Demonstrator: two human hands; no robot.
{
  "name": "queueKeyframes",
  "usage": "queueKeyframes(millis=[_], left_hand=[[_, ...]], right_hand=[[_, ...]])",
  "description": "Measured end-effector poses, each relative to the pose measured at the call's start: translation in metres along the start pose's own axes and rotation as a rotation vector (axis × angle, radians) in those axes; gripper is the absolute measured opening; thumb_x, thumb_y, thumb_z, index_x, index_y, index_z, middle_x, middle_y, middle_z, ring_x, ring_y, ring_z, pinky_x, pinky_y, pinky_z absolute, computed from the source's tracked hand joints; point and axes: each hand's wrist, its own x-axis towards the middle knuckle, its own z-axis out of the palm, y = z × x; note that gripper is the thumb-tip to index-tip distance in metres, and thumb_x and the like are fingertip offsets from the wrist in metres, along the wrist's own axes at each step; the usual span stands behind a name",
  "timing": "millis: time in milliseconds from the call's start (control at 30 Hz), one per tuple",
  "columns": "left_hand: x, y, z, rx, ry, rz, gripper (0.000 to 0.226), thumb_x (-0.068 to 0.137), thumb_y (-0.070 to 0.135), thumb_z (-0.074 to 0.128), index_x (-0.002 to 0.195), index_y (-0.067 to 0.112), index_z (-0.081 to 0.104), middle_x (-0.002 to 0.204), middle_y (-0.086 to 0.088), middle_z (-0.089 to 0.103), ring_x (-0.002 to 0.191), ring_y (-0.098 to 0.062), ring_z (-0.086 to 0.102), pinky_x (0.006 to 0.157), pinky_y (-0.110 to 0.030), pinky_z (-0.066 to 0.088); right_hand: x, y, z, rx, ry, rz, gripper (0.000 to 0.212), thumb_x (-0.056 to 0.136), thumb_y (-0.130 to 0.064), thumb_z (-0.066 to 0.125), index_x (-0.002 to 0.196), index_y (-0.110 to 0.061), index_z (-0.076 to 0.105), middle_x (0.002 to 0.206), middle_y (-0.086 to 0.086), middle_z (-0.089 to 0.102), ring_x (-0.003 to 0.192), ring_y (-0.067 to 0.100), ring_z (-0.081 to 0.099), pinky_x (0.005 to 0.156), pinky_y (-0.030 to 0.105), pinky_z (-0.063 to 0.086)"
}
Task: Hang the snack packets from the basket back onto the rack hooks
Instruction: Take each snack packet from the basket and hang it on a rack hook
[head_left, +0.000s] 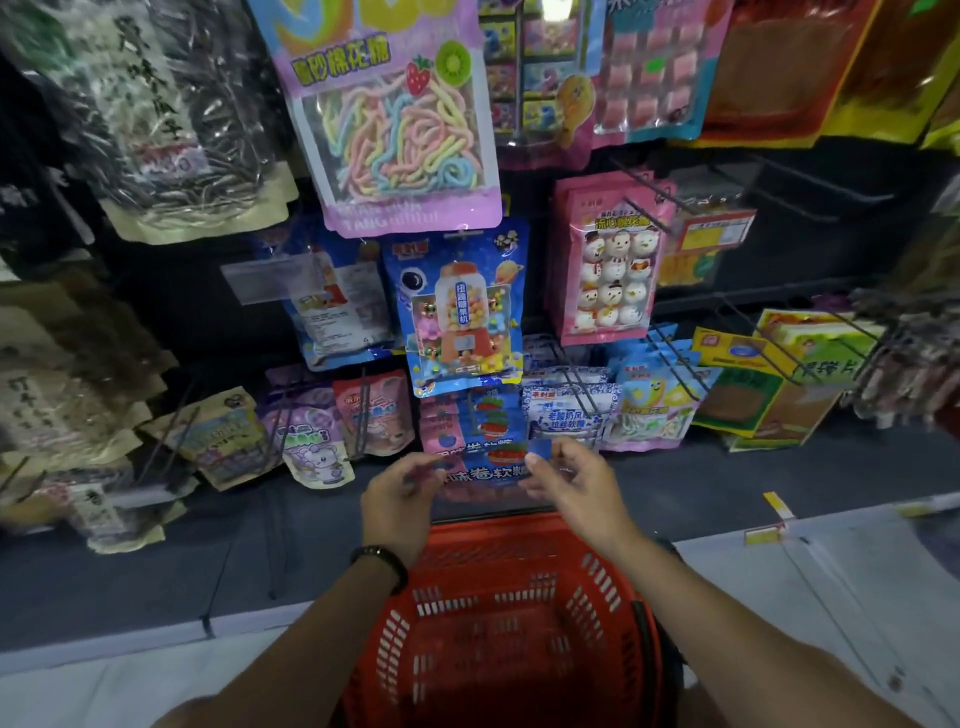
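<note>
A blue snack packet (488, 457) with red strawberry pictures is in front of the rack's bottom row, just above the red basket (519, 597). My right hand (571, 486) pinches its right edge between thumb and forefinger. My left hand (402, 499), with a dark band on the wrist, curls its fingers at the packet's left edge; blur hides the exact contact. A thin wire hook (471, 410) crosses the packet's upper part. I see no packet inside the basket.
Hanging packets fill the rack: a gumball-machine packet (462, 306) right above, a snowman marshmallow packet (608, 260) up right, a white-blue packet (566, 410) beside my right hand, and purple packets (311, 436) to the left. Bare hooks (810, 192) jut out at upper right.
</note>
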Motion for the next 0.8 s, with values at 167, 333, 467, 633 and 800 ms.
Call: queueKeyframes(millis=[167,333,467,633,800], left_hand=[[0.024,-0.032,0.023,-0.092,-0.063,-0.096,0.014,0.102,0.019,0.073,0.093,0.028,0.077,0.093,0.009,0.08,0.093,-0.006,0.074,0.08,-0.015,0.051],[0.045,-0.058,0.038,-0.077,-0.129,-0.114,0.013,0.105,0.029,0.069,0.097,0.029,0.08,0.101,0.016,0.08,0.097,0.004,0.072,0.08,-0.006,0.049],[0.057,-0.066,0.045,-0.095,-0.125,-0.175,0.017,0.106,0.032,0.067,0.095,0.035,0.079,0.097,0.025,0.079,0.092,0.013,0.07,0.075,-0.003,0.049],[0.065,-0.068,0.055,-0.213,-0.051,-0.265,0.016,0.106,0.034,0.066,0.102,0.033,0.081,0.099,0.016,0.081,0.088,0.004,0.072,0.077,-0.022,0.054],[0.073,-0.06,0.062,-0.248,-0.006,-0.336,0.016,0.104,0.04,0.067,0.096,0.042,0.081,0.1,0.015,0.081,0.101,-0.013,0.074,0.089,-0.045,0.062]], right_hand=[[0.027,0.033,0.01,0.035,0.028,0.086,0.019,0.105,-0.025,0.067,0.114,-0.01,0.074,0.109,0.014,0.079,0.098,0.026,0.081,0.093,0.052,0.065],[0.052,0.065,0.015,0.08,0.003,0.184,0.016,0.098,-0.043,0.07,0.112,-0.04,0.076,0.109,0.005,0.081,0.1,0.024,0.081,0.095,0.05,0.065],[0.073,0.084,0.018,0.078,0.012,0.209,0.017,0.092,-0.056,0.073,0.104,-0.047,0.079,0.103,0.001,0.082,0.094,0.025,0.082,0.092,0.049,0.066],[0.095,0.092,0.016,-0.007,0.006,0.142,0.041,0.081,-0.081,0.069,0.098,-0.045,0.08,0.096,-0.003,0.082,0.085,0.019,0.082,0.078,0.04,0.069],[0.108,0.095,0.015,-0.039,0.075,0.139,0.034,0.097,-0.057,0.07,0.099,-0.025,0.081,0.091,-0.001,0.083,0.076,0.022,0.082,0.068,0.037,0.068]])
